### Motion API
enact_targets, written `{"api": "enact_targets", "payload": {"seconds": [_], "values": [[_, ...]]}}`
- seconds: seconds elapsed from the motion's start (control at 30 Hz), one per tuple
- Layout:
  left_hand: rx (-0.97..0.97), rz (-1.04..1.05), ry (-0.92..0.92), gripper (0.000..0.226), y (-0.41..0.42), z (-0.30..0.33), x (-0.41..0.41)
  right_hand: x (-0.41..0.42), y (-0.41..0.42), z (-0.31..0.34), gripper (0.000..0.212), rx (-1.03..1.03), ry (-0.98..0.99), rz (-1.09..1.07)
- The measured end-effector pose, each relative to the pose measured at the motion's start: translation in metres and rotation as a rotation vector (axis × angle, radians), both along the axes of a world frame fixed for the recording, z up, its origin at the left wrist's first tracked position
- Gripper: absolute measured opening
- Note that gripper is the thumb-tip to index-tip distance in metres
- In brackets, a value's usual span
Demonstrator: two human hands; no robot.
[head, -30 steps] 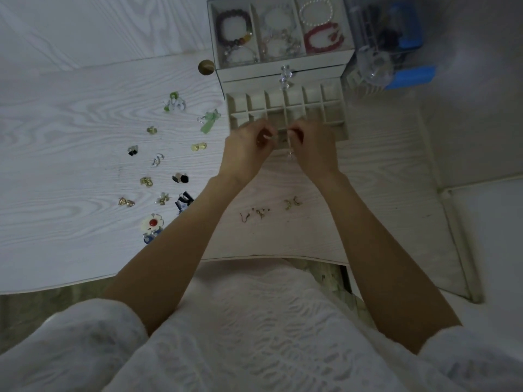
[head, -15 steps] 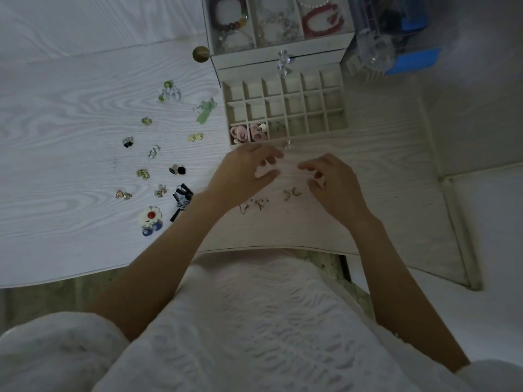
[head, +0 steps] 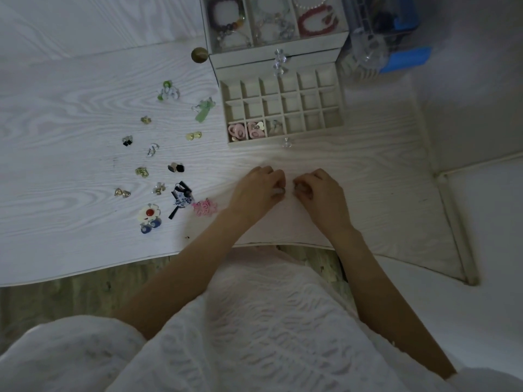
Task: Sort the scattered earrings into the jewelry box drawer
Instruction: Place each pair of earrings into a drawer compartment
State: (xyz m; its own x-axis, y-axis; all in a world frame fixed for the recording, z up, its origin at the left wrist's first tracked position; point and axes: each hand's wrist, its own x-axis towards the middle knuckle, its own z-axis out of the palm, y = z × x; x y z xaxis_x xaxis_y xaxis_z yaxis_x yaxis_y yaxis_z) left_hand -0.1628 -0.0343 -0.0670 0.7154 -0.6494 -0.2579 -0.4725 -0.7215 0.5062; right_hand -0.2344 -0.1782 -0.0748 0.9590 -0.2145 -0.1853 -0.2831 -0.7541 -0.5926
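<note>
The jewelry box drawer (head: 338,108) stands pulled out, a grid of small compartments. Its front-left cells hold pink heart earrings (head: 236,131) and a pale pair (head: 275,127). Scattered earrings lie to the left on the white table, among them a green one (head: 204,110), a black pair (head: 176,167), a flower piece (head: 149,214) and a pink one (head: 205,207). My left hand (head: 254,192) and my right hand (head: 321,195) rest on the table in front of the drawer, fingertips close together. Each pinches a small metal earring (head: 282,190), mostly hidden by the fingers.
The jewelry box (head: 278,48) has an upper tray of bracelets (head: 317,18). A clear and blue container (head: 390,38) stands to its right and a brass knob (head: 199,55) to its left. The table's front edge (head: 113,265) runs close to my body.
Both hands have drawn back from the drawer toward me and come down on the small earrings lying in front of it. The pink earring by my left arm is now uncovered.
</note>
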Motion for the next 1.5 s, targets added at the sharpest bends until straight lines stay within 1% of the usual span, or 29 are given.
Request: {"api": "enact_targets", "payload": {"seconds": [0.1, 0.2, 0.23, 0.3, 0.33, 0.4, 0.47, 0.53, 0.63, 0.73, 0.87, 0.93, 1.0, 1.07, 1.13, 1.23, 1.3, 1.4, 1.5], "values": [[-0.018, -0.035, -0.074, 0.013, 0.001, 0.003, 0.001, 0.002, -0.007, 0.005, 0.019, -0.067, 0.001, -0.012], [-0.029, -0.028, -0.175, 0.008, 0.000, 0.007, 0.000, 0.012, -0.013, 0.014, 0.019, -0.055, -0.030, -0.019], [-0.041, -0.006, -0.197, 0.008, 0.000, 0.008, 0.001, 0.018, -0.014, 0.017, 0.018, -0.054, -0.045, -0.019], [-0.074, 0.082, -0.129, 0.014, -0.003, 0.010, 0.006, 0.032, -0.018, 0.022, 0.018, -0.049, -0.082, -0.025], [-0.124, 0.118, -0.111, 0.015, -0.006, 0.012, 0.012, 0.041, -0.019, 0.025, 0.017, -0.044, -0.106, -0.033], [-0.212, 0.176, -0.167, 0.016, -0.015, 0.018, 0.030, 0.060, -0.022, 0.030, 0.014, -0.022, -0.164, -0.061], [-0.243, 0.211, -0.235, 0.016, -0.028, 0.024, 0.050, 0.078, -0.024, 0.036, 0.012, 0.003, -0.194, -0.099], [-0.226, 0.209, -0.243, 0.018, -0.040, 0.025, 0.068, 0.093, -0.027, 0.038, 0.012, 0.017, -0.212, -0.141], [-0.131, 0.177, -0.210, 0.025, -0.051, 0.016, 0.083, 0.102, -0.031, 0.038, 0.015, 0.030, -0.220, -0.174], [-0.063, 0.157, -0.239, 0.028, -0.050, 0.010, 0.088, 0.106, -0.032, 0.032, 0.016, 0.037, -0.206, -0.136], [-0.153, 0.110, -0.330, 0.017, -0.032, 0.005, 0.082, 0.114, -0.033, 0.017, 0.017, -0.032, -0.168, 0.007], [-0.183, 0.077, -0.353, 0.014, -0.021, 0.007, 0.078, 0.115, -0.032, 0.012, 0.020, -0.066, -0.143, 0.038], [-0.216, 0.039, -0.369, 0.015, -0.012, 0.015, 0.071, 0.110, -0.031, 0.014, 0.022, -0.073, -0.164, 0.061], [-0.242, 0.045, -0.328, 0.022, 0.002, 0.028, 0.059, 0.097, -0.025, 0.022, 0.022, -0.067, -0.193, 0.085], [-0.244, 0.091, -0.232, 0.025, 0.020, 0.038, 0.045, 0.077, -0.015, 0.030, 0.022, -0.052, -0.201, 0.108], [-0.209, 0.162, -0.096, 0.023, 0.053, 0.040, 0.027, 0.044, 0.007, 0.030, 0.023, 0.005, -0.110, 0.186], [-0.139, 0.160, -0.054, 0.025, 0.068, 0.032, 0.014, 0.029, 0.020, 0.021, 0.026, 0.031, -0.028, 0.230], [-0.063, 0.153, -0.015, 0.036, 0.077, 0.015, -0.003, 0.013, 0.038, 0.009, 0.035, 0.051, 0.072, 0.250], [-0.040, 0.150, 0.042, 0.048, 0.074, 0.005, -0.011, 0.008, 0.052, 0.004, 0.039, 0.055, 0.080, 0.233]]}}
